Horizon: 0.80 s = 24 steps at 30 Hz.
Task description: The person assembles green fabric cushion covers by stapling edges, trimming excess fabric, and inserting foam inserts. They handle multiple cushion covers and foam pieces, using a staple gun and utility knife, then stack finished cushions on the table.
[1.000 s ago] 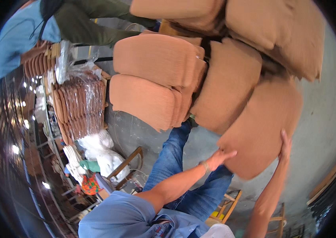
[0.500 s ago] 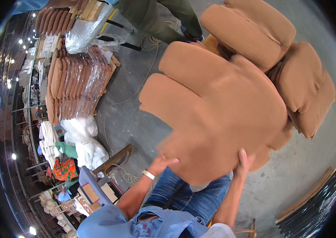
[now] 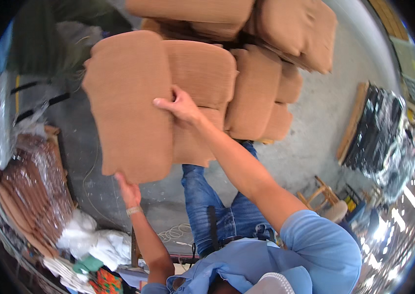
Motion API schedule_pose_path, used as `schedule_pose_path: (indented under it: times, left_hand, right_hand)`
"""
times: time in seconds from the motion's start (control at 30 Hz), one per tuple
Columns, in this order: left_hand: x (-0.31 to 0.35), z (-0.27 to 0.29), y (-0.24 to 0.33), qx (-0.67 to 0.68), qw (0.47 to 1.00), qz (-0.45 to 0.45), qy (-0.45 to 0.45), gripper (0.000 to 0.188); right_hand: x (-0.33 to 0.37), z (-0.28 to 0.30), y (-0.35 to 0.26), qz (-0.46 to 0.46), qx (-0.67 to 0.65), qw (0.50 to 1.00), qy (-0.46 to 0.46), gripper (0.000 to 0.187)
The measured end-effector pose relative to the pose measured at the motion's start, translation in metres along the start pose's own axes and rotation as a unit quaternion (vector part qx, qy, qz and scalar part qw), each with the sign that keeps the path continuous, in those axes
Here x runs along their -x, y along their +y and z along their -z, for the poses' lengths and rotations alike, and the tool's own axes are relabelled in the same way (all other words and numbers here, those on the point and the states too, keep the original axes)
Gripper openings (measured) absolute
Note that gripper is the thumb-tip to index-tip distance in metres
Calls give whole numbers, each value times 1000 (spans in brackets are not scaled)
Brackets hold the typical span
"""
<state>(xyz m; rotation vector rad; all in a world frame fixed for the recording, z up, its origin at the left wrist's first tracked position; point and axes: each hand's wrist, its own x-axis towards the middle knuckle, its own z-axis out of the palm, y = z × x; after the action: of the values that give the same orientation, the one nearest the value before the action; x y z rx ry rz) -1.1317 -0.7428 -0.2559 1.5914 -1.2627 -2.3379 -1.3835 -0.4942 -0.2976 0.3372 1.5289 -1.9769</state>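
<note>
A brown fabric-covered cushion (image 3: pixel 130 112) is held up in front of me, left of the middle, its long side running away from me. My left hand (image 3: pixel 129 192) grips its near left corner, with most of the fingers hidden underneath. Halfway along the right side, my right hand (image 3: pixel 183 105) clasps the edge with the thumb on top. Beyond and to the right lie more cushions of the same brown, among them one cushion (image 3: pixel 201 71) partly covered by the held one and another cushion (image 3: pixel 253 95) beside it.
Further cushions (image 3: pixel 293 27) are piled at the back. Black plastic-wrapped goods (image 3: pixel 375 130) stand at the right, near a wooden stool (image 3: pixel 321 193). Plastic-wrapped brown cushions (image 3: pixel 33 183) and white plastic bags (image 3: pixel 94 240) line the left. Cable (image 3: pixel 174 232) lies coiled on the floor. A person's dark trousers (image 3: pixel 45 41) show, blurred, at upper left.
The view has swung round. The held cushion has moved left and turned lengthwise, away from my lap. My right hand now grips farther up its right side; both hands still hold it.
</note>
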Motion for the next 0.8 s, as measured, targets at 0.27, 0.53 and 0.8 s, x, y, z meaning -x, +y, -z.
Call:
schedule_pose_path:
  times: [0.27,0.53,0.8]
  left_hand:
    - [102,-68,-190,-326,913,199,-142,50]
    - [-14,-310,-328,-626,731,-189,-195,90]
    - [-102,-312,-341,-371,893,60,-248,93]
  right_hand:
    - [109,208,75,26,3,963,268,25]
    - [83,408,146,-149,72,930,329,71]
    - [51,417,173,-162,-75,964,197,70]
